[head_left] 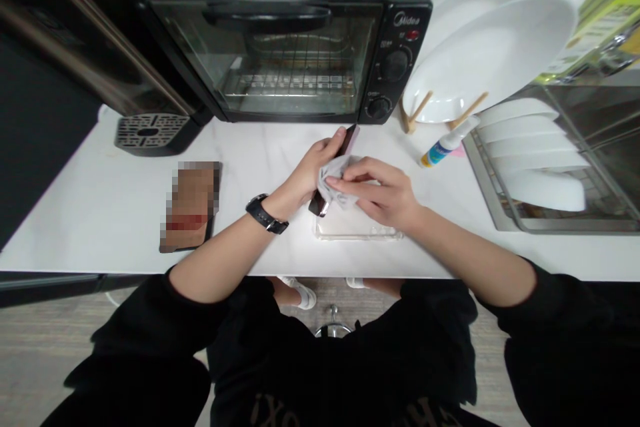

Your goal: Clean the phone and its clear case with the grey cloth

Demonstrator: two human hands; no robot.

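Note:
My left hand point(313, 170) is closed around a dark smartphone point(319, 204), which is tilted on edge above the counter. A crumpled pale grey cloth point(336, 177) covers the middle of the phone. Fingers of my right hand point(387, 192) pinch that cloth and press it against the phone. Beneath my hands lies a clear phone case point(357, 227) on the white counter, partly covered by them. A small spray bottle point(445, 145) with a blue and yellow label is to the right of my right hand.
A black toaster oven point(290, 53) stands behind my hands. Another phone-shaped item point(190, 203), its face blurred out, lies at left near a drip tray point(153, 132). White plates point(495, 47) stand in a rack at right, beside a metal basket of bowls point(535, 147). The counter's front edge point(350, 273) is close.

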